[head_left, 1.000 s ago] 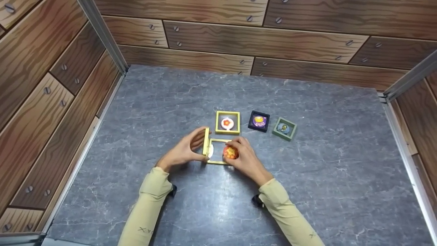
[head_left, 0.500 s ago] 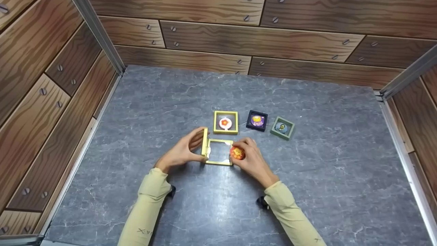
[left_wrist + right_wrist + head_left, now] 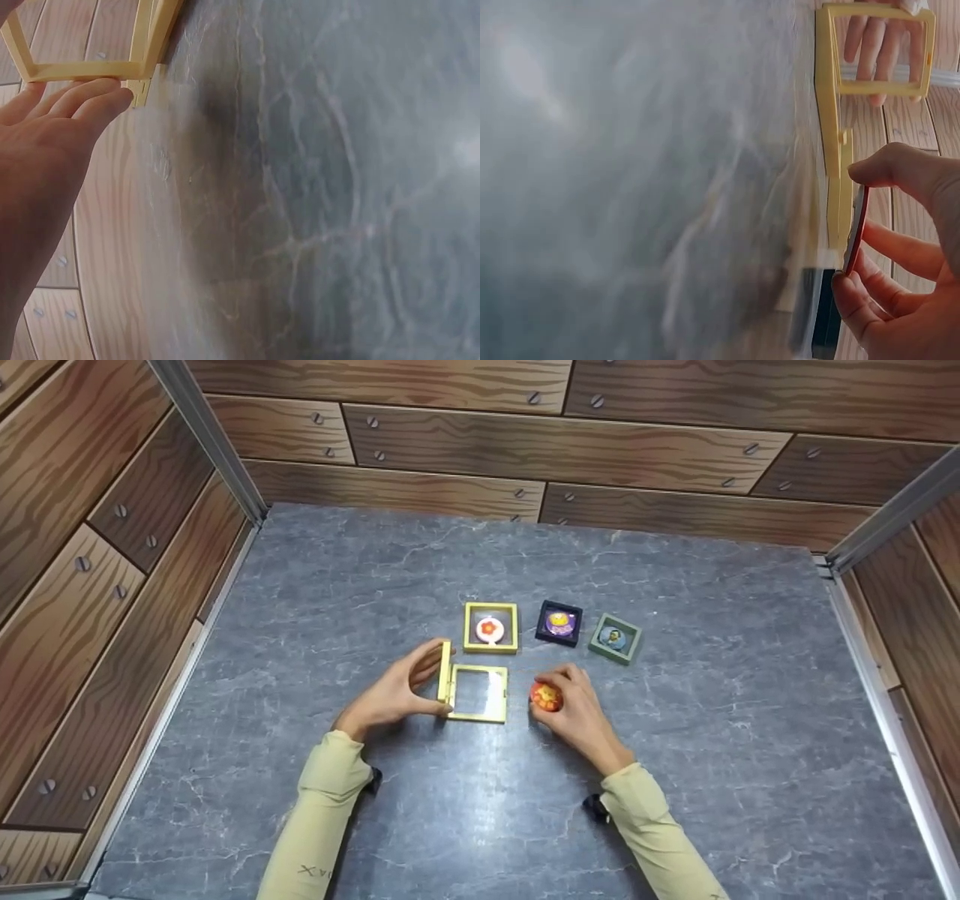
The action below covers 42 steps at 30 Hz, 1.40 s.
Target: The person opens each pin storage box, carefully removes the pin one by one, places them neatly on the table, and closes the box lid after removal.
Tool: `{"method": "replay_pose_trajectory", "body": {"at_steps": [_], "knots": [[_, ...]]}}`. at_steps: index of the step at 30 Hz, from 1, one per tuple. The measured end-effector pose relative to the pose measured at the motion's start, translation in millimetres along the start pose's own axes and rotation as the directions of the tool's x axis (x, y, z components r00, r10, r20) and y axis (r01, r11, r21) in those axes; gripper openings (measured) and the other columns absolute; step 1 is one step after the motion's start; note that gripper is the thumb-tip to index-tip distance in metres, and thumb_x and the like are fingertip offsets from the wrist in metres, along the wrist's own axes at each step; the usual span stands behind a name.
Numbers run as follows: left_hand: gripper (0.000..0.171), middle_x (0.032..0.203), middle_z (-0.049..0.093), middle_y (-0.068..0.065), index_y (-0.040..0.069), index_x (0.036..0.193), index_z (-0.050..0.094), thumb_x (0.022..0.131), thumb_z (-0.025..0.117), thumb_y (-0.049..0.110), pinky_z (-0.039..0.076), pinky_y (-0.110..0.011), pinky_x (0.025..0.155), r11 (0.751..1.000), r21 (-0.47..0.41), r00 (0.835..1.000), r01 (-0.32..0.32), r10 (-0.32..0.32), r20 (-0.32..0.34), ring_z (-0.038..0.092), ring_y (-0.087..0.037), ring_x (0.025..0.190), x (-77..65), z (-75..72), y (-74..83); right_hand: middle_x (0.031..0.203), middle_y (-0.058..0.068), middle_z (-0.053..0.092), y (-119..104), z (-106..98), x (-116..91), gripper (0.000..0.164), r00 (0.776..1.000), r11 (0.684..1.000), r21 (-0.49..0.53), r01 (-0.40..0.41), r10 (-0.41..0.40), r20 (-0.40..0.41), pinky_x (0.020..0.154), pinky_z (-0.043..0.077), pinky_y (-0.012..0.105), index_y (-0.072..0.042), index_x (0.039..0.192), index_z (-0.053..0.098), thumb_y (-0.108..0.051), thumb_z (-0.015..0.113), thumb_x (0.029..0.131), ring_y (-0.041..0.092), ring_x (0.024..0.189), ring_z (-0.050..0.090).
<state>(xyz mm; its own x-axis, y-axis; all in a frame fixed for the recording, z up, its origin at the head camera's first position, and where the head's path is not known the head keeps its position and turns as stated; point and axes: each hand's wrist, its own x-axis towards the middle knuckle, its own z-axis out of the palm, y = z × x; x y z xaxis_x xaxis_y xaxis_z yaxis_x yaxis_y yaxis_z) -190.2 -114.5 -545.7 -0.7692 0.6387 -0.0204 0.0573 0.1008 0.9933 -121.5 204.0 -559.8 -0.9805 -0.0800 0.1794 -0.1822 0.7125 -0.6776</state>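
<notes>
A yellow hinged display frame (image 3: 480,719) lies opened out on the table, one half flat with a clear film window, the other half (image 3: 445,671) standing upright at its left. My left hand (image 3: 390,696) holds that upright half, thumb at the near end and fingers at the far end; the left wrist view shows the fingers (image 3: 90,97) against its edge. To the right of the frame, my right hand (image 3: 581,720) pinches a round orange-red badge (image 3: 546,697) with a yellow figure. Edge-on in the right wrist view, the badge (image 3: 858,229) sits between thumb and fingers, apart from the frame.
Behind the hands lie a second yellow frame (image 3: 491,650) around a white disc with a red flower, a black frame (image 3: 557,641) with a purple and yellow badge, and a green frame (image 3: 613,658) with a blue badge. Wood-patterned walls (image 3: 450,435) border the grey table (image 3: 750,697).
The right hand has carried the badge rightward, from over the flat half of the opened frame to beside it. My left hand keeps its hold on the upright half.
</notes>
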Motion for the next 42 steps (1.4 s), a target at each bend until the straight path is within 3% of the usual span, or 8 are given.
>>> {"method": "replay_pose_trajectory", "body": {"at_steps": [7, 18, 26, 42], "knots": [[0.109, 0.172, 0.03, -0.024, 0.004, 0.167, 0.023, 0.08, 0.088, -0.002, 0.028, -0.042, 0.134, 1.0, 0.006, 1.0, 0.009, -0.009, 0.003, 0.032, -0.035, 0.161, -0.3, 0.7, 1.8, 0.119, 0.02, 0.064, 9, -6, -4, 0.042, 1.0, 1.0, -0.015, -0.003, 0.003, -0.026, 0.099, 0.049, 0.048, 0.004, 0.117, 0.075, -0.009, 0.084, 0.078, 0.036, 0.113, 0.056], [0.11, 0.172, 0.032, -0.022, 0.007, 0.167, 0.024, 0.079, 0.09, 0.002, 0.03, -0.037, 0.133, 1.0, 0.011, 1.0, 0.007, -0.007, -0.004, 0.033, -0.032, 0.161, -1.1, -0.2, 0.9, 0.117, 0.023, 0.063, 23, -14, -10, 0.04, 0.997, 0.999, -0.031, -0.021, 0.019, -0.077, 0.095, 0.045, 0.046, 0.005, 0.115, 0.075, -0.004, 0.082, 0.077, 0.038, 0.109, 0.055], [0.11, 0.171, 0.031, -0.024, 0.004, 0.167, 0.023, 0.08, 0.09, 0.002, 0.03, -0.038, 0.133, 1.0, 0.007, 1.0, -0.007, 0.007, 0.0, 0.033, -0.034, 0.161, -0.7, 0.9, -0.3, 0.119, 0.024, 0.061, 28, -23, -13, 0.037, 0.992, 0.991, -0.056, -0.122, 0.12, -0.044, 0.094, 0.046, 0.047, 0.005, 0.118, 0.074, -0.004, 0.081, 0.082, 0.039, 0.111, 0.053], [0.109, 0.172, 0.031, -0.022, 0.007, 0.168, 0.024, 0.081, 0.09, 0.004, 0.031, -0.036, 0.133, 1.0, 0.02, 1.0, 0.014, -0.014, -0.007, 0.033, -0.032, 0.161, 0.2, 1.9, -0.5, 0.123, 0.026, 0.06, 35, -35, -17, 0.038, 0.988, 0.984, -0.089, -0.155, 0.152, -0.041, 0.099, 0.044, 0.053, 0.008, 0.121, 0.072, -0.003, 0.082, 0.086, 0.044, 0.116, 0.052]]}}
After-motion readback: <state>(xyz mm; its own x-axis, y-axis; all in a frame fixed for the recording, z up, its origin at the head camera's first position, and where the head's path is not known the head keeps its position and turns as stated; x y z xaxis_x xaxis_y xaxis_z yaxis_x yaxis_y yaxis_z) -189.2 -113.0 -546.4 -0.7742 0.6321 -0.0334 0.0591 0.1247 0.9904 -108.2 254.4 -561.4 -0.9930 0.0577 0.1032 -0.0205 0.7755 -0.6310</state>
